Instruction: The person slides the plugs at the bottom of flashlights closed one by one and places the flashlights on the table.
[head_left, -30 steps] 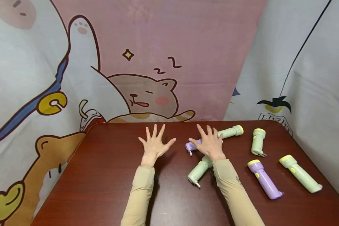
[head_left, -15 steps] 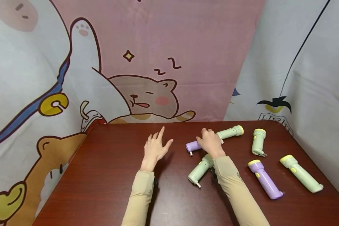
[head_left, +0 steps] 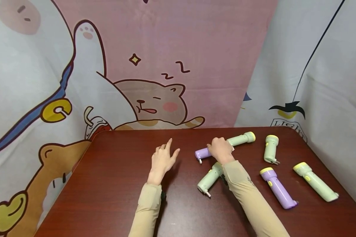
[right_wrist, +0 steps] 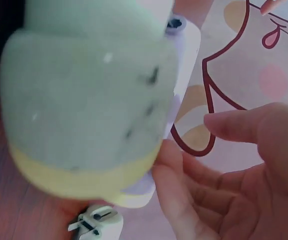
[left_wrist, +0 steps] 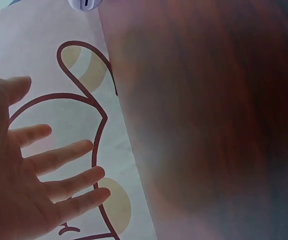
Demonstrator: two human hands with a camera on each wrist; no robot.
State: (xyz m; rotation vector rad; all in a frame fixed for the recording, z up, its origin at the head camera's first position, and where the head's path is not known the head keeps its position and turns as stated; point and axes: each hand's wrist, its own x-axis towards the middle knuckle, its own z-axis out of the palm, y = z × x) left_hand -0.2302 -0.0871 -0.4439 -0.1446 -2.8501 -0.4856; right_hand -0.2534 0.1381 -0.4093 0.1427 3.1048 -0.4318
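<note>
Reddish-brown tabletop (head_left: 106, 184): the right hand (head_left: 221, 150), spread a second ago, now curls round the farther purple flashlight (head_left: 203, 153); left of it, the left hand (head_left: 161, 161) lies loosely spread.

Near on the left loomed a blurred pale green flashlight (right_wrist: 86, 107) with a yellow rim (right_wrist: 79, 178). Just behind it lay a purple flashlight (right_wrist: 186, 52), partly hidden, and on the right the right hand (right_wrist: 238, 180) curled its fingers (right_wrist: 172, 195) round it, thumb (right_wrist: 236, 126) apart. Farther off, a pale end (right_wrist: 111, 224) with small prongs (right_wrist: 75, 226) showed, perhaps another flashlight's. Brown table (right_wrist: 6, 190) spread left, printed cloth (right_wrist: 281, 65) right
</note>
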